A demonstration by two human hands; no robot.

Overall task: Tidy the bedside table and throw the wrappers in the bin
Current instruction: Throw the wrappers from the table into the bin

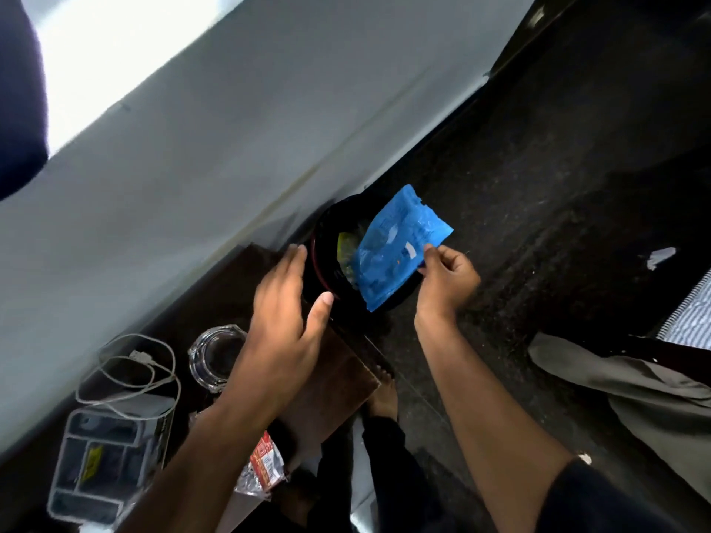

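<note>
My right hand point(446, 277) pinches a blue wrapper point(398, 250) by its edge, holding it over the black bin point(323, 240) that stands on the floor by the wall. My left hand point(286, 313) is open and empty above the bedside table point(334, 386). A red wrapper point(265, 465) lies at the table's near edge.

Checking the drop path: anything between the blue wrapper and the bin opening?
Nothing visible. The right hand pinches the blue wrapper directly over the open bin, which has no lid on it; a yellow wrapper already lies inside. The left hand hovers open beside the rim, not across the opening.
</note>
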